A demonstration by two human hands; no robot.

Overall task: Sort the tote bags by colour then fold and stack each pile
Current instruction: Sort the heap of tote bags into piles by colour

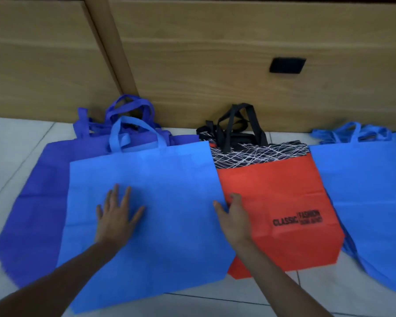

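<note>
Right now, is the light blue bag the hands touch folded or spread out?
Spread flat: the light blue bag shows its full panel, handles at the top.

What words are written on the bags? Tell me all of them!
"CLASSIC": black print on the red bag.
"FASHION": right beside it, same bag, a bit blurry.
Small line under "FASHION": too blurred to read.
No other writing shows.

Centre: flat bag (165, 202) over left pile (37, 202), printed bag (272, 184) just right — right pile (370, 191) beyond, cabinet (215, 65) behind.
</note>
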